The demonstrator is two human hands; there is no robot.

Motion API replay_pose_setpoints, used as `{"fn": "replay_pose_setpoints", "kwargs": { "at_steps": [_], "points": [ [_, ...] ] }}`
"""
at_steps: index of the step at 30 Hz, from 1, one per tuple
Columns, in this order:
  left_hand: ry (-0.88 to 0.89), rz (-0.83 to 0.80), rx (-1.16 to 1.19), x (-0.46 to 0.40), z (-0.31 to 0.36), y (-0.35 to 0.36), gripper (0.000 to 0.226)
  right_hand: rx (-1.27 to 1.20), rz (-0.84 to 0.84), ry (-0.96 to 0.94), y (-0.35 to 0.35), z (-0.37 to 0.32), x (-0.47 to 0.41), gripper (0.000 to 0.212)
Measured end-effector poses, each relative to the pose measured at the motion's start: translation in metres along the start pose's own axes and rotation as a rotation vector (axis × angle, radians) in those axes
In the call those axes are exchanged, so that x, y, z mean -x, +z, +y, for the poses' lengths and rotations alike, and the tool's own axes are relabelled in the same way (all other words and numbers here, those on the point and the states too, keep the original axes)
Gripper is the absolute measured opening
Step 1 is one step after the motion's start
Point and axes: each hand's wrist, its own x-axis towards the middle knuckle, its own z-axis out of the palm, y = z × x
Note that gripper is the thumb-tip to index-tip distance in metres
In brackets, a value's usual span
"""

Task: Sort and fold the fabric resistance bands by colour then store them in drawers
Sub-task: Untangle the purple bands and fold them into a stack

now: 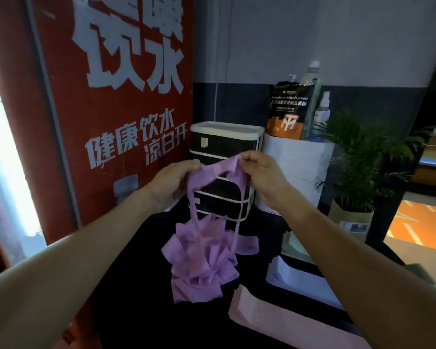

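Holding one purple band point(222, 170) up by its top edge, the person is pinching it with the left hand point(173, 183) on one side and the right hand point(261, 176) on the other, fingers curled onto the fabric. The loop is hanging down toward a loose purple pile point(202, 260) lying on the dark table point(136, 285).

Sorting is looking partly done: a flat pink stack point(259, 313) is lying near the front edge, and a pale stack point(300, 278) is sitting just beyond it, both apparently folded. The purple heap is appearing unfolded, so folding seems to be mid-way. The drawer unit point(224, 142) behind the hands is showing its fronts closed; whether anything is stored inside cannot be told.

Surroundings: a red sign point(116, 109) is standing at left, a potted plant point(358, 167) at right, with a dark pouch point(290, 109) and bottles point(315, 96) on a white box point(300, 159).
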Motion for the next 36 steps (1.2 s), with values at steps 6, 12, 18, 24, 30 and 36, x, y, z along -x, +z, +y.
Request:
{"fn": "replay_pose_setpoints", "kwargs": {
  "at_steps": [6, 12, 18, 24, 30, 36],
  "points": [
    [0.086, 0.030, -0.252, 0.017, 0.013, 0.007, 0.018, 0.013, -0.047, -0.041, -0.009, -0.012, 0.013, 0.018],
    [0.168, 0.126, -0.350, 0.022, 0.027, -0.001, 0.020, 0.279, -0.169, -0.172, -0.019, -0.017, 0.023, 0.012],
    [0.043, 0.044, -0.163, 0.028, 0.031, -0.002, 0.023, -0.070, -0.160, -0.070, -0.007, -0.034, 0.024, 0.021],
    [0.016, -0.090, -0.189, 0.033, 0.033, -0.005, 0.012, -0.110, -0.147, -0.048, 0.003, -0.045, 0.022, 0.025],
    [0.068, 0.024, -0.081, 0.026, 0.035, -0.004, 0.018, -0.024, -0.173, -0.041, 0.012, -0.045, 0.029, 0.016],
    [0.103, -0.040, -0.189, 0.025, 0.031, 0.000, 0.023, 0.051, -0.156, -0.040, 0.028, -0.047, 0.033, 0.021]
  ]
}}
